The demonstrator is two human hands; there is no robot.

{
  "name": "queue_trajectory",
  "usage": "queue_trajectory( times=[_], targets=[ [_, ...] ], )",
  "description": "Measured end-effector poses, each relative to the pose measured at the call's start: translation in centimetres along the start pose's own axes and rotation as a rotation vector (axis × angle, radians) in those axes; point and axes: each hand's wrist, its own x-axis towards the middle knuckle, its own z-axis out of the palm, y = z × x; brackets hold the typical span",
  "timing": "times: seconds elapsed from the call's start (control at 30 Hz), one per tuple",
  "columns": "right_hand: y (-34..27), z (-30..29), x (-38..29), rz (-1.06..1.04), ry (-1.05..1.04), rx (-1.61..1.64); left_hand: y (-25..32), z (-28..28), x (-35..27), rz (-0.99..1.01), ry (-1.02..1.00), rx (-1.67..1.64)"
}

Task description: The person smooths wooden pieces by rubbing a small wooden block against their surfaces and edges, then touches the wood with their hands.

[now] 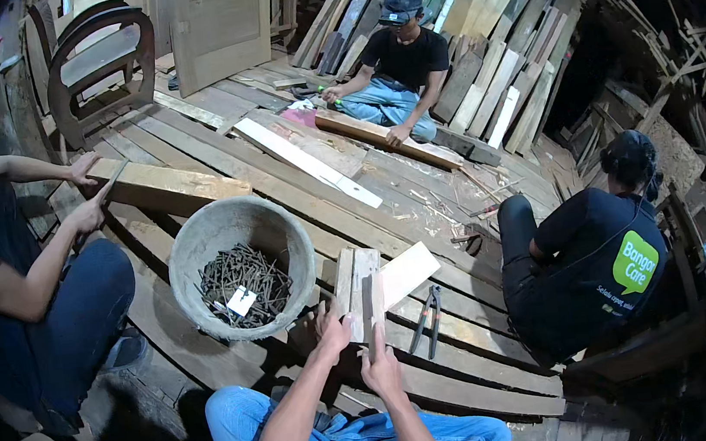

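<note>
In front of me several short wooden strips lie side by side. My left hand grips their near left edge, and my right hand grips the near end of the right strip, fingers closed around it. A pale flat board lies just right of the strips. Pincers with dark handles and some orange rest on the planks to the right of my right hand. A grey bucket stands to the left, holding a heap of nails and a small white piece.
At left a person works a tool on a thick timber. Another person sits ahead with a long wooden beam; a third sits at right. Gaps run between the floor planks. Boards lean behind.
</note>
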Motion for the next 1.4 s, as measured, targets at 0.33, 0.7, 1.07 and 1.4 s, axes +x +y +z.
queue_trajectory(
  times=[0.33,0.7,1.07,1.4],
  targets=[
    [-0.2,0.2,-0.3,-0.027,0.039,0.048,1.0,2.5,3.5,0.406,0.208,-0.114],
    [-1.2,-1.4,7.7,-0.056,0.068,-0.270,1.2,1.9,2.3,0.234,0.163,-0.181],
    [-1.6,0.0,2.3,-0.093,0.048,-0.293,0.4,1.5,3.2,0.234,0.222,-0.173],
    [-3.4,-1.1,1.1,0.052,-0.120,-0.212,-0.1,1.8,3.2,0.248,0.206,-0.175]
  ],
)
